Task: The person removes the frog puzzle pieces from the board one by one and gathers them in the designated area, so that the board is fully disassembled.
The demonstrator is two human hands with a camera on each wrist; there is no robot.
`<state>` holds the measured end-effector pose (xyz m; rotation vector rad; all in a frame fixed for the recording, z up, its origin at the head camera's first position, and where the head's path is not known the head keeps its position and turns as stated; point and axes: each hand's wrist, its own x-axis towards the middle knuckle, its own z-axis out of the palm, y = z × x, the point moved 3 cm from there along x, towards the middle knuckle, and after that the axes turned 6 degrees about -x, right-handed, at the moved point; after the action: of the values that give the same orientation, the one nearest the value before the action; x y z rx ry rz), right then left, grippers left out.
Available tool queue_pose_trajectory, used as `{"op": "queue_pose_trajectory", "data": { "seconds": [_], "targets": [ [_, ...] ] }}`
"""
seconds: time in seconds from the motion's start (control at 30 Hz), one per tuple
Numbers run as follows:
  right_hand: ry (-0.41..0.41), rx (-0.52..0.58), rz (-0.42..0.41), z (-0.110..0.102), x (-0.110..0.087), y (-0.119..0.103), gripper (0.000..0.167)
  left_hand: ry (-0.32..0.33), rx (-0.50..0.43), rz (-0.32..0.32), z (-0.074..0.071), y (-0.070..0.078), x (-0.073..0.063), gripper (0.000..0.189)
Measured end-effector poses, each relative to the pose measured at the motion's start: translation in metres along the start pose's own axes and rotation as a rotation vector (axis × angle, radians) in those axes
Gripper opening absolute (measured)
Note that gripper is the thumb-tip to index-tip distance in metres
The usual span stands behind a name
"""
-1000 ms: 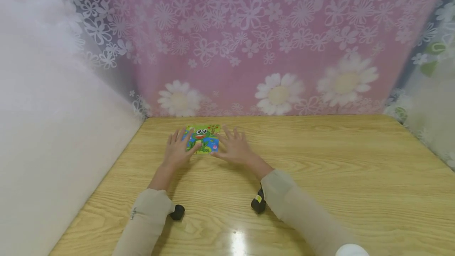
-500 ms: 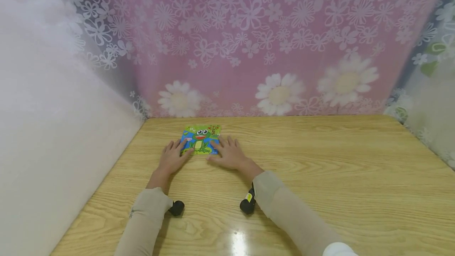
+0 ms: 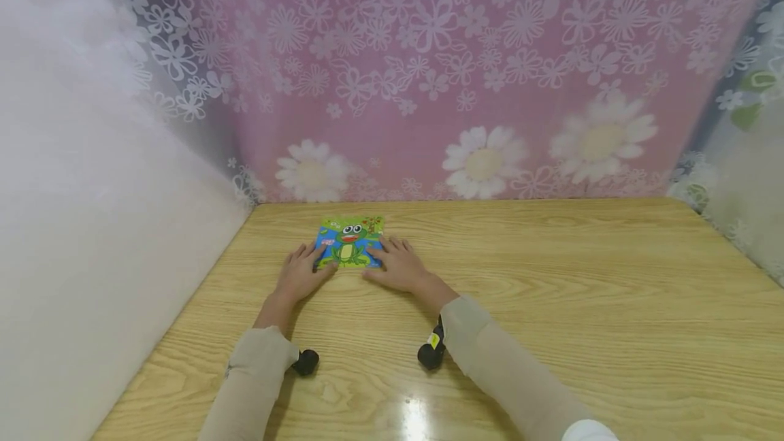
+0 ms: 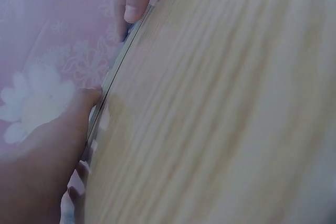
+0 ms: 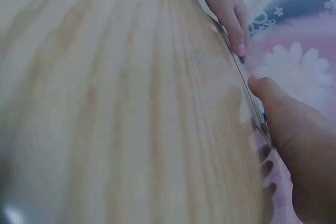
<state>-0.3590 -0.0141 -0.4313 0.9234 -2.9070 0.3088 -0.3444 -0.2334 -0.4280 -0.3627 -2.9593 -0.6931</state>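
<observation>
A flat, thin picture board (image 3: 349, 240) with a smiling green frog on blue and green lies near the far left of the table. My left hand (image 3: 299, 274) rests at its lower left side, fingers spread, some touching the board's edge. On the opposite side my right hand (image 3: 399, 267) lies the same way, its fingertips over the right edge. Neither hand curls round the board. Seen from low down in the left wrist view, my left thumb (image 4: 79, 108) is by the thin edge. The right wrist view shows my right thumb (image 5: 270, 95) there as well.
The wood-grain table (image 3: 551, 291) extends widely to the right. A pink floral curtain (image 3: 392, 87) stands along its back edge, with a white wall (image 3: 122, 189) at the left. Black wrist cameras hang below both sleeves, one by the left cuff (image 3: 306, 363).
Both hands have drawn back toward me from over the picture to its lower sides, uncovering more of the frog. The board stays nearly in place. Over the last half second little has moved.
</observation>
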Motion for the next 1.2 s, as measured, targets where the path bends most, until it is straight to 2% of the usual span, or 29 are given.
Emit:
{"op": "queue_pose_trajectory", "data": {
  "seconds": [0.13,0.43,0.77,0.93,1.2],
  "targets": [
    [0.004,-0.01,-0.024,-0.001,-0.005,0.001,0.065,-0.003,0.016,0.007,0.002,0.003,-0.004,0.07],
    [0.099,0.008,-0.081,-0.011,-0.023,0.002,0.053,-0.01,0.052,0.012,0.004,0.018,-0.016,0.071],
    [0.105,-0.002,-0.096,-0.016,-0.04,0.004,0.048,0.031,0.065,0.029,0.013,0.029,-0.03,0.071],
    [0.109,-0.008,-0.103,-0.016,-0.047,0.003,0.047,0.048,0.042,0.015,0.016,0.034,-0.038,0.07],
    [0.127,0.038,-0.1,-0.02,-0.061,0.003,0.045,0.058,0.023,0.017,0.02,0.044,-0.046,0.07]
  ]
}}
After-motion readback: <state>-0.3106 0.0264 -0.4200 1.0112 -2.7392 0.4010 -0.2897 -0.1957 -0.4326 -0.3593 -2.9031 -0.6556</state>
